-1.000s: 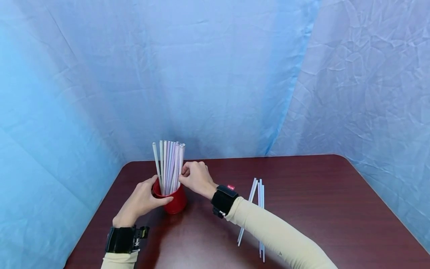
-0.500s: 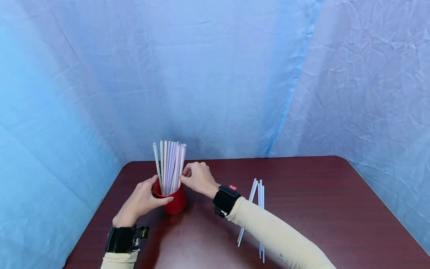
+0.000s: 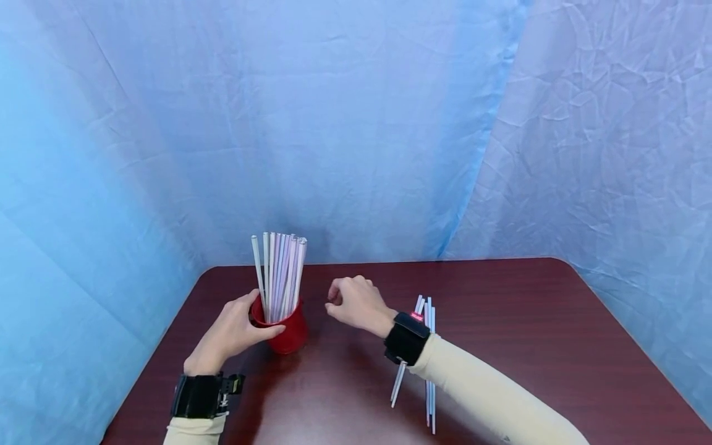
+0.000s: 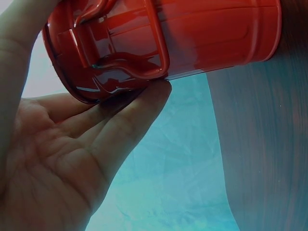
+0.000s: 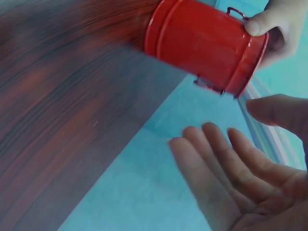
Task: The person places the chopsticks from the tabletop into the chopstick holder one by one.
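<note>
Red cup (image 3: 289, 330) in left hand (image 3: 233, 330) grip; right hand (image 3: 356, 303) beside it, loose, empty.

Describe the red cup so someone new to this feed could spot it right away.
On the dark wooden table, look toward the back left corner. The cup stands there upright, the left hand holding its rim. It is the only red thing, packed with upright white straws, unlike the loose straws lying flat further right.

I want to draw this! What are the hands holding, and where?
The left hand holds the red cup near its rim. The right hand holds nothing.
</note>
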